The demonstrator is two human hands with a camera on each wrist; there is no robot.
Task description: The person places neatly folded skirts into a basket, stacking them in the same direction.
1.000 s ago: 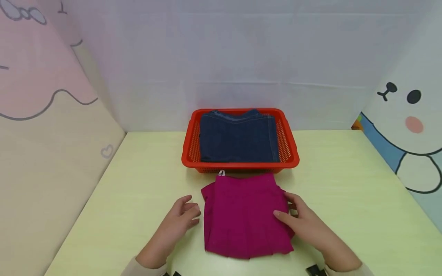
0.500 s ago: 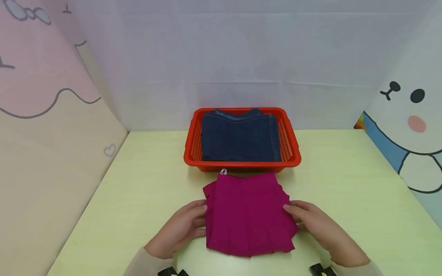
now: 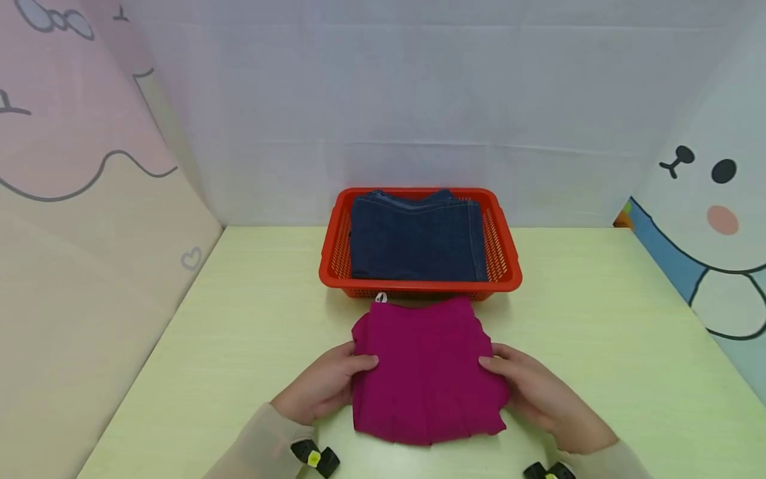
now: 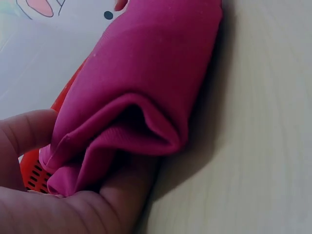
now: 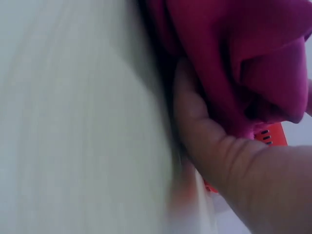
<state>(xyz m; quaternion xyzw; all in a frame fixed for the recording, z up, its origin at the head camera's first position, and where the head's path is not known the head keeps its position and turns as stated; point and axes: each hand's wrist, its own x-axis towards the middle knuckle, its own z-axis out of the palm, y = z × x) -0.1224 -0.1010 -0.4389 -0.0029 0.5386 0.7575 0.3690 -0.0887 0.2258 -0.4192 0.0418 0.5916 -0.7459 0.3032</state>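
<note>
A folded magenta pleated skirt (image 3: 426, 379) lies on the table in front of the basket, a small white tag at its top left corner. My left hand (image 3: 329, 382) grips its left side, thumb on top and fingers underneath; the left wrist view shows the folded layers of the skirt (image 4: 146, 63) between thumb and fingers. At the opposite side my right hand (image 3: 532, 389) holds the edge the same way, its thumb on the cloth. In the right wrist view a finger of the right hand (image 5: 214, 146) reaches under the skirt (image 5: 204, 48), and its other fingers are hidden.
Just behind the skirt stands a red plastic basket (image 3: 419, 286) with perforated sides. Folded dark blue denim (image 3: 415, 243) lies in it. The pale table (image 3: 257, 293) is bounded by a white back wall (image 3: 419, 100) and printed side panels.
My left hand has come in from the left, first touching the skirt's side and now gripping it. My right hand has tucked its fingers further under the right side.
</note>
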